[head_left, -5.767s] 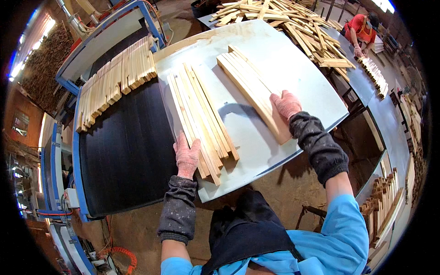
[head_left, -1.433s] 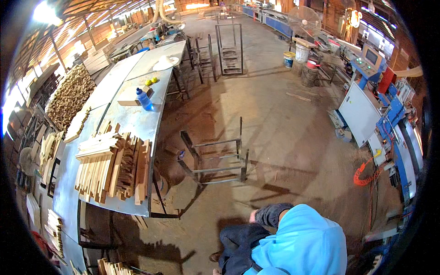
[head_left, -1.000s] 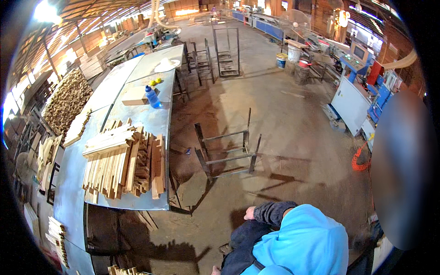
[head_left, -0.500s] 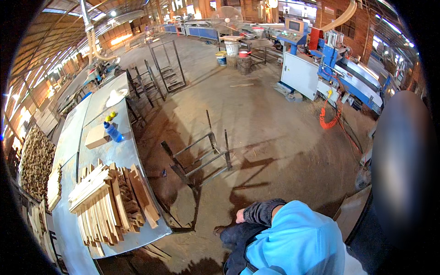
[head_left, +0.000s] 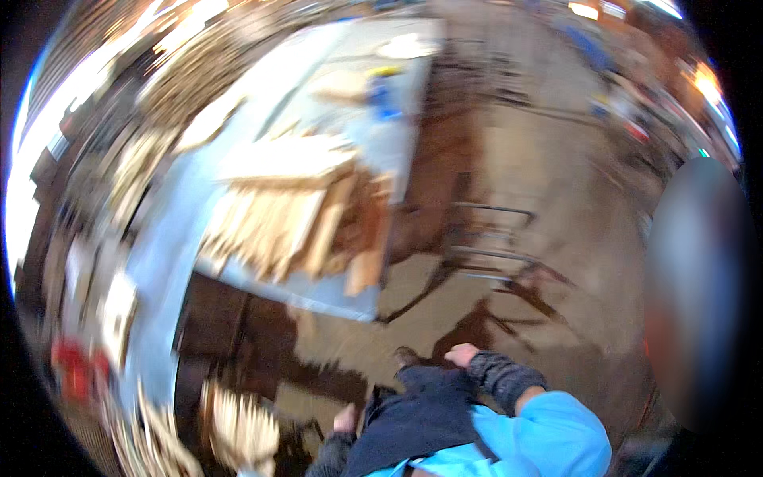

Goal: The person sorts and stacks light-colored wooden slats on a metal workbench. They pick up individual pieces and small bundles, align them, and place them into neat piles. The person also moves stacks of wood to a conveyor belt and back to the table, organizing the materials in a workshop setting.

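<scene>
My right hand (head_left: 461,354), in a dark knitted sleeve, hangs in front of my dark apron. Nothing shows in it, but blur smears its fingers. Lower down to the left, my left hand (head_left: 345,418) hangs beside the apron, its fingers too blurred to read. Both hands are apart from the metal-topped table (head_left: 334,299). A stack of pale wooden strips (head_left: 262,226) lies on that table, with several darker boards at its right side. Another bundle of wooden strips (head_left: 246,429) stands low, left of my left hand.
A dark metal frame (head_left: 497,256) stands on the floor right of the table. Farther back on the tabletop are a blue bottle (head_left: 384,99), a cardboard box (head_left: 340,86) and a white hat-like thing (head_left: 408,46). Loose strips (head_left: 155,437) lie at the lower left.
My view has swung left, so the table and wood stack sit nearer the middle. My left hand has come into view. The blue and white machine at the right has left clear view.
</scene>
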A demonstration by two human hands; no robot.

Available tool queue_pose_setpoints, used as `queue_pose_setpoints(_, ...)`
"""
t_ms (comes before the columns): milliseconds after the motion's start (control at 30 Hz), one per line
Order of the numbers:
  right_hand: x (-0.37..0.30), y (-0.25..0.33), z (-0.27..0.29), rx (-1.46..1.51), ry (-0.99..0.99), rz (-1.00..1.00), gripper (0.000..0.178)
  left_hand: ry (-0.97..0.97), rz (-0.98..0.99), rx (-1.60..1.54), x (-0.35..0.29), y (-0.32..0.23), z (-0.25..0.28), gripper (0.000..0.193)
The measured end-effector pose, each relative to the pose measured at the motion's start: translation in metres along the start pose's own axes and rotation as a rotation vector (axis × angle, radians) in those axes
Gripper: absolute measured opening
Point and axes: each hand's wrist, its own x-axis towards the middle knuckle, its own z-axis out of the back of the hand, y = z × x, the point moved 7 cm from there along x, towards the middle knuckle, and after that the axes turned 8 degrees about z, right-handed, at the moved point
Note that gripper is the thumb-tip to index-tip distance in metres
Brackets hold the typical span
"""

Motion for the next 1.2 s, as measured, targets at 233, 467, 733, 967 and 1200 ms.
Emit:
queue_pose_setpoints(233,0.089,0.061,0.003,0.425,0.121,-0.036,0.038,-0.143,0.112,-0.162,-0.038,-0.021,0.050,0.055)
queue_pose_setpoints(467,0.166,0.258,0.055,0.262,0.451,0.287,0.071,-0.228,0.354,-0.368,-0.029,0.021,0.039,0.057)
queue_pose_setpoints(733,0.265,0.372,0.005,0.411,0.670,0.024,0.071,-0.346,0.296,-0.277,0.002,0.085,0.099,0.036)
queue_pose_setpoints(967,0.405,0.478,-0.030,0.302,0.516,-0.099,0.070,-0.334,0.318,-0.437,0.063,0.184,0.204,0.037)
queue_pose_setpoints(1200,0.532,0.639,-0.052,0.296,0.536,0.055,0.063,-0.481,0.262,-0.761,0.094,0.244,0.395,0.045)
